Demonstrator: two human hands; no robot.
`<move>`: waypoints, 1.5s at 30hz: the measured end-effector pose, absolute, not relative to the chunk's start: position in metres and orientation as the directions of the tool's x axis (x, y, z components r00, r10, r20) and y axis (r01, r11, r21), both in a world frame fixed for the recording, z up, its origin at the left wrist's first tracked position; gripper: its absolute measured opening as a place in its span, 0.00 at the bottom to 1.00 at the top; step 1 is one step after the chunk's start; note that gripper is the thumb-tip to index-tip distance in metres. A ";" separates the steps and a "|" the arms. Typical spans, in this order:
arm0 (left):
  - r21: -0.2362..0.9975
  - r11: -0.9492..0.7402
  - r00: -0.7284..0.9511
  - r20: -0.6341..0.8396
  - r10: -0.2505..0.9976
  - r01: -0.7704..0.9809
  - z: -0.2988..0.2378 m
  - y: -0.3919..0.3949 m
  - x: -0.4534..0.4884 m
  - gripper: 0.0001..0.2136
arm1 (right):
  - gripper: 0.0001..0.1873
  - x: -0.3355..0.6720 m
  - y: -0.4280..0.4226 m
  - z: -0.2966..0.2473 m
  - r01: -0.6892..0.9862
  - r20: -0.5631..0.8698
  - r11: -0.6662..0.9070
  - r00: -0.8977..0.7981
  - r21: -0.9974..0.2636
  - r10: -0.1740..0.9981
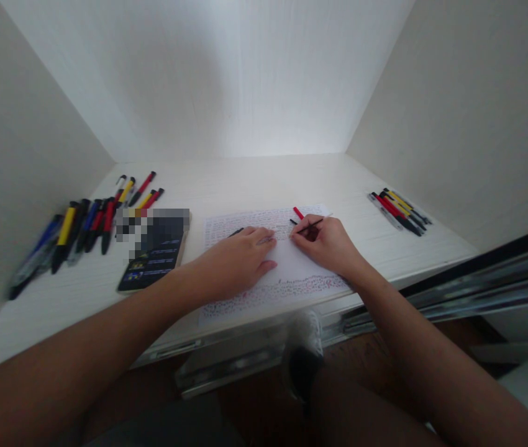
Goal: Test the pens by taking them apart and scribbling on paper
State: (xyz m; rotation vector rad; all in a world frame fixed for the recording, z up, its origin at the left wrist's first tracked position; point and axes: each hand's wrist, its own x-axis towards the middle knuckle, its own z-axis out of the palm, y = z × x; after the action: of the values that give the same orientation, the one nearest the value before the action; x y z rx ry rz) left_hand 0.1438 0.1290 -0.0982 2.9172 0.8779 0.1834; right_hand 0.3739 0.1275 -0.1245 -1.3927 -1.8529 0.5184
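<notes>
A sheet of paper (287, 267) covered with scribbled lines lies in the middle of the white desk (254, 180). My left hand (238, 261) rests on the sheet, fingers curled together, with a dark pen part (236, 232) showing just behind it. My right hand (327, 245) is closed in a pinch on a thin black pen refill (310, 226) above the sheet's upper right. A red pen piece (298, 213) lies just beyond that hand.
Several pens (87, 226), yellow, red, blue and black, lie in a loose row at the left. A dark booklet (154, 257) sits beside them. Several more pens (399, 211) lie at the right. White walls close the desk on three sides. Drawer rails (432, 304) run below.
</notes>
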 end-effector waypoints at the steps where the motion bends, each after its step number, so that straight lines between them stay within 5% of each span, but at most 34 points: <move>1: 0.119 -0.832 0.828 0.088 0.553 0.543 -0.098 0.129 0.144 0.16 | 0.04 0.374 0.127 -0.125 0.639 0.323 0.327 -0.127 -0.697 0.938; 19: 0.105 -0.830 0.826 0.094 0.556 0.547 -0.100 0.130 0.144 0.16 | 0.04 0.376 0.130 -0.126 0.650 0.296 0.311 -0.136 -0.693 0.945; 26: 0.092 -0.837 0.832 0.092 0.547 0.540 -0.100 0.130 0.143 0.17 | 0.02 0.373 0.114 -0.121 0.520 0.395 0.353 -0.032 -0.778 0.918; 33: 0.114 -0.844 0.835 0.127 0.535 0.524 -0.109 0.134 0.143 0.17 | 0.06 0.357 0.065 -0.115 0.408 0.085 0.212 -0.306 -0.888 0.948; 45: 0.110 -0.856 0.844 0.144 0.516 0.505 -0.113 0.137 0.141 0.17 | 0.07 0.352 0.048 -0.105 0.483 0.049 0.265 -0.413 -0.835 0.909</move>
State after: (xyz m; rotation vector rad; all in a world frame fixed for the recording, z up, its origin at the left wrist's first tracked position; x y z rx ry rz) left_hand 0.1413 0.1372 -0.1129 2.9510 0.8183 0.2605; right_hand 0.3525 0.0479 -0.1048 -1.2537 -2.0050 1.0410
